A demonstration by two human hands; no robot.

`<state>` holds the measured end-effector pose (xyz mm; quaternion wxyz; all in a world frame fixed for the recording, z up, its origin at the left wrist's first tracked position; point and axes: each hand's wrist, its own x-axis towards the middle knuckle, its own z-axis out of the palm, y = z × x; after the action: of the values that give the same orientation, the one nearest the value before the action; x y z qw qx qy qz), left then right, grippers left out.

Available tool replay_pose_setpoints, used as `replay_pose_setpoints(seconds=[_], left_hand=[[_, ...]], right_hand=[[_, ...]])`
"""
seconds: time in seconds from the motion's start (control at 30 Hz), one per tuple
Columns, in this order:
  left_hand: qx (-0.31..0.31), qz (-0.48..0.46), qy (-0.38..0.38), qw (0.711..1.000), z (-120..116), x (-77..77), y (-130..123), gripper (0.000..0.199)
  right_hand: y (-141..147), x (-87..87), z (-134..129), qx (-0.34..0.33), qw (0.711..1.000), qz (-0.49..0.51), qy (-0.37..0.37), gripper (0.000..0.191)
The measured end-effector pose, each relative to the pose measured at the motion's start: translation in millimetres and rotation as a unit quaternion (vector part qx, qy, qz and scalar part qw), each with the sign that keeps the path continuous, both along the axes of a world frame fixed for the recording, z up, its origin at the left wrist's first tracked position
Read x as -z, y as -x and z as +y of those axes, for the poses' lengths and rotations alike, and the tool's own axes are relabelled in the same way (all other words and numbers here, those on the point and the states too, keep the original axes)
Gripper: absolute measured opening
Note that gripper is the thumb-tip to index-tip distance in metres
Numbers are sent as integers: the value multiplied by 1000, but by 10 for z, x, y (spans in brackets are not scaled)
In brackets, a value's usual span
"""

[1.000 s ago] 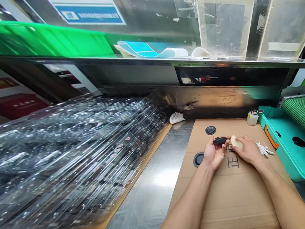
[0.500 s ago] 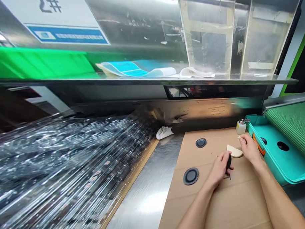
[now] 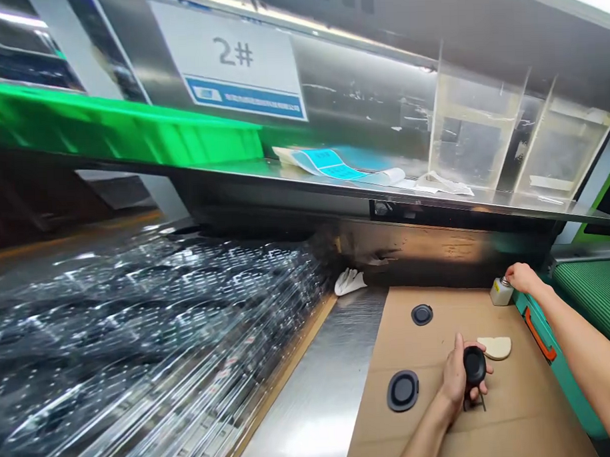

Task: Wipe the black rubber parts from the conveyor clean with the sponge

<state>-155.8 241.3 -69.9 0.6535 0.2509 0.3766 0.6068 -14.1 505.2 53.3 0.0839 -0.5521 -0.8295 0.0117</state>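
Holding a round black cap (image 3: 474, 366) in the left hand (image 3: 455, 376), with fingers curled around the sides, thumb pointing up and the flat face showing. Holding it over the cardboard (image 3: 522, 421), just above some black writing (image 3: 483, 402). Reaching far out with the right hand (image 3: 521, 277) to the top of the small white bottle (image 3: 501, 293), with fingers bent down. Cannot tell if gripping the bottle's top or just touching it.

Can see a cream half-round pad (image 3: 497, 348) lying just beside the left fingers, but cannot tell if touching them. Can also see two dark round lids lying flat on the cardboard to the left of the left hand: a small lid (image 3: 422, 315) farther away and a big lid (image 3: 403, 391) nearer.

Can spot a teal bin (image 3: 573, 389) with an orange handle (image 3: 539, 335) along the right edge of the cardboard, under the right arm, and a green belt (image 3: 594, 288) beyond it. Can find a white glove (image 3: 349, 281) at the back of the shiny metal table (image 3: 311, 401), next to a big pile of clear plastic (image 3: 139, 341) on the left.
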Motion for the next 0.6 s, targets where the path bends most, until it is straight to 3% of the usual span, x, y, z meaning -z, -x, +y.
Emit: replay_pose_setpoints(seconds=[0.23, 0.37, 0.5, 0.6], left_hand=[[-5, -58, 22, 998, 16, 13, 101, 50], [-7, -107, 23, 994, 7, -34, 179, 46], [-15, -121, 31, 992, 21, -78, 265, 52], [-46, -91, 44, 994, 48, -56, 291, 58]], right_hand=[[-42, -31, 91, -31, 999, -10, 3, 19], [-20, -125, -31, -35, 999, 7, -10, 19], [96, -94, -589, -92, 977, 180, -64, 29], [211, 196, -1247, -155, 939, 305, -23, 33]])
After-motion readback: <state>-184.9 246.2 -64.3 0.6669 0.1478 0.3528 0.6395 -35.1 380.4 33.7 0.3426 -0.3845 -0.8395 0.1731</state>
